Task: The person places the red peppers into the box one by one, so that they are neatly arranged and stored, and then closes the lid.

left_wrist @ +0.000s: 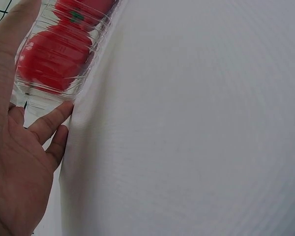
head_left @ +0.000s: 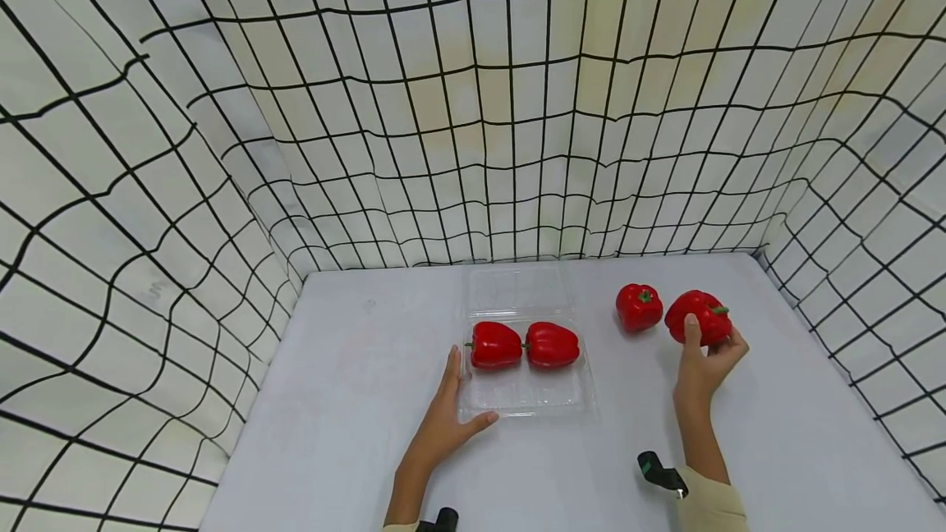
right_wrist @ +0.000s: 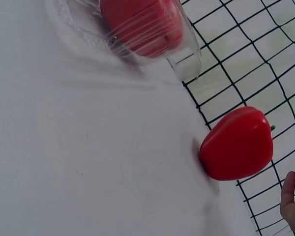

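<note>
A clear plastic clamshell tray point(head_left: 526, 395) lies open on the white table point(head_left: 355, 401), with two red bell peppers point(head_left: 494, 345) point(head_left: 552, 345) side by side in it. My left hand point(head_left: 448, 411) rests flat against the tray's left front corner, fingers straight along its side and thumb at its front edge; the left wrist view shows these fingers point(left_wrist: 49, 123) touching the tray point(left_wrist: 59, 54). My right hand point(head_left: 707, 364) grips a third red pepper point(head_left: 698, 315) just above the table. A fourth pepper point(head_left: 639, 306) point(right_wrist: 237, 143) sits loose to its left.
Cloth walls with a black grid point(head_left: 473, 105) enclose the table on the left, back and right. The tray's open lid point(head_left: 517, 290) lies flat behind it. Wrist-worn cameras point(head_left: 660, 472) show at both forearms.
</note>
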Demonstrator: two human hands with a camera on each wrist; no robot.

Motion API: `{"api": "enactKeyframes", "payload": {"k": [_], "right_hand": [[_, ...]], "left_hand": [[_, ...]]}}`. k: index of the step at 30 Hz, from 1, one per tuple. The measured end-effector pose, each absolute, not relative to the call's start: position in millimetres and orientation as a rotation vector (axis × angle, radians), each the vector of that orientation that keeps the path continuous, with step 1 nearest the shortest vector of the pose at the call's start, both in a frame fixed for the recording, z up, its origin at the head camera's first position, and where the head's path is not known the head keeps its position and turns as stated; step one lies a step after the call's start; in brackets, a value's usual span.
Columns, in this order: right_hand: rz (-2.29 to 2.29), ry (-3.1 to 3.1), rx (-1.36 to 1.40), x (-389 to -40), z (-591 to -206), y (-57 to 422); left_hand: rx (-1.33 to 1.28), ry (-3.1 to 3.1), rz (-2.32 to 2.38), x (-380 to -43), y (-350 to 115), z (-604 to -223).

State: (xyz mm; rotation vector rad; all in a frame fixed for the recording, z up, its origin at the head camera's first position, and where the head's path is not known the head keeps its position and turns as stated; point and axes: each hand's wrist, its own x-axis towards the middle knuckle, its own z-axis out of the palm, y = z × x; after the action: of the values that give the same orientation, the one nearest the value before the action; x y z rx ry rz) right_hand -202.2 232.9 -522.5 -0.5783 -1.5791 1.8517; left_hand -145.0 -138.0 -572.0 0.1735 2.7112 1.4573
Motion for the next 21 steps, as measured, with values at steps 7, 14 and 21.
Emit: {"api": "enactKeyframes", "payload": {"k": [7,14,21], "right_hand": [[1.957,-1.576,-0.394,-201.0,-509.3,212.3],[2.215,-1.514,-0.272,-196.7,-499.6,193.4],[2.377,-1.471,-0.150,-194.0,-497.7,177.5]], "left_hand": [[0.180,2.714,1.466,-145.7,-138.8,-571.3],[0.178,2.708,1.467,-145.4,-138.8,-569.6],[0.172,2.693,1.499,-143.8,-138.4,-569.2]]}}
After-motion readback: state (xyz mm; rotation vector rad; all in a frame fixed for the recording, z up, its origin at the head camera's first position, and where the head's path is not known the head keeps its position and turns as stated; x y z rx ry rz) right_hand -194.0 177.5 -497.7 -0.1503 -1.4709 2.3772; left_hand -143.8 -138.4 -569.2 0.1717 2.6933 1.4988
